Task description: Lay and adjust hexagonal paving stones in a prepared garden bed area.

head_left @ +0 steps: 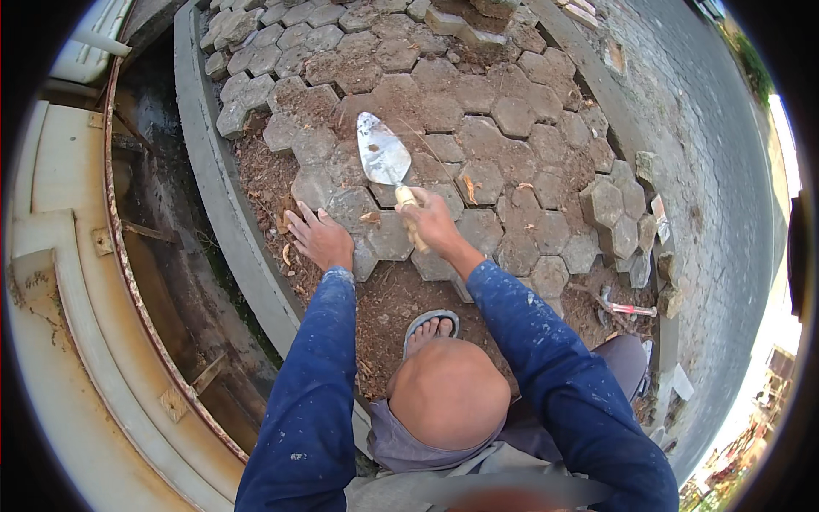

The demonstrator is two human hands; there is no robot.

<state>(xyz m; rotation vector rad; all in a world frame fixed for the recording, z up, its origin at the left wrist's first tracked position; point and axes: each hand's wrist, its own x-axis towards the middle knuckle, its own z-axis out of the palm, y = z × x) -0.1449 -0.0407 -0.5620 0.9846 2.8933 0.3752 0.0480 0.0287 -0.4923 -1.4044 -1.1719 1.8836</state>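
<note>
My right hand (433, 224) grips the handle of a pointed masonry trowel (384, 154), fingers wrapped round it, blade over the hexagonal paving (514, 116), my left hand (324, 241) at the paving's left edge, fingers spread, contact unclear, hammer (631, 309) near the paving's lower right.

The right hand (429, 224) gripped a trowel (390, 168) by its wooden handle (404, 196), the blade (380, 152) pointing away over hexagonal paving stones (515, 116). The left hand (322, 239) was spread at the stones' edge. A hammer (630, 309) lay on soil (583, 294) to the right.
</note>
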